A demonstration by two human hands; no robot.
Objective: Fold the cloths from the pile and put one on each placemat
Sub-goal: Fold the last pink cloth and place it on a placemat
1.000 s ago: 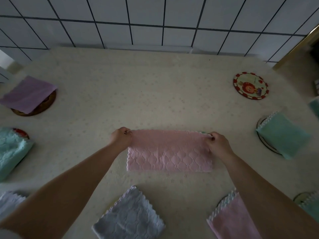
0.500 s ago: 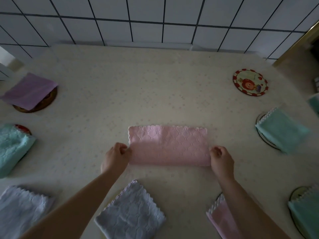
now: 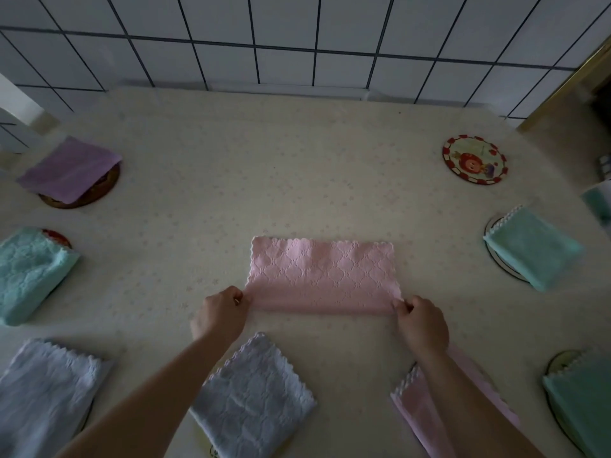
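Note:
A pink cloth (image 3: 322, 274), folded in half into a wide strip, lies flat in the middle of the table. My left hand (image 3: 220, 314) pinches its near left corner and my right hand (image 3: 421, 320) pinches its near right corner. A round red-rimmed placemat (image 3: 474, 163) at the far right carries no cloth. Folded cloths sit on the other mats: purple (image 3: 69, 168), teal (image 3: 31, 272) and white (image 3: 46, 396) on the left, white (image 3: 253, 398) and pink (image 3: 426, 414) in front, green (image 3: 532, 247) and teal (image 3: 582, 401) on the right.
The cream tablecloth (image 3: 264, 166) runs back to a white tiled wall (image 3: 297, 41). A teal item (image 3: 598, 204) shows at the right edge, cut off by the frame.
My hands let go of the far edge after folding the pink cloth in half, moved toward me, and now pinch its near corners.

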